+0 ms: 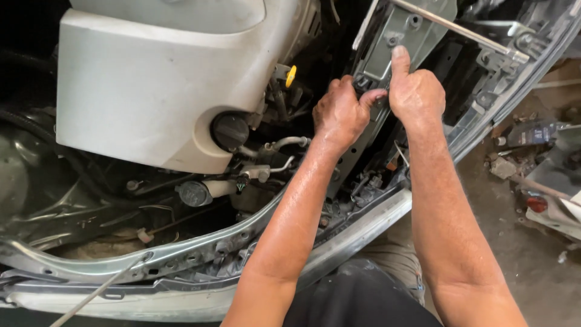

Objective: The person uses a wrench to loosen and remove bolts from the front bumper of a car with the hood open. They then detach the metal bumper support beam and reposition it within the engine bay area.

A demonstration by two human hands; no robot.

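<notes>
Grey metal bracket [387,45]: we see it at the front of the engine bay, upper centre of view, tilted, running down toward the front crossmember [357,227]
Left hand [340,114]: our fingers curled tight around the bracket's lower edge, thumb tip meeting the bracket just beside the right hand
Right hand [414,91]: fist closed on the same bracket, thumb stretched straight up and pressed flat against its face
Hands, relation: we note them side by side, touching or nearly so, both clamped on the bracket
Thin metal rod [460,30]: crosses above the right hand, slanting to the upper right
Engine cover [151,91]: pale grey plastic, large, left of the hands, well apart from them
Black filler cap [230,130]: round, set at the cover's lower edge
Yellow dipstick handle [291,75]: between cover and left hand, near the knuckles
Floor [532,242]: dusty concrete at right, with scattered car parts
</notes>
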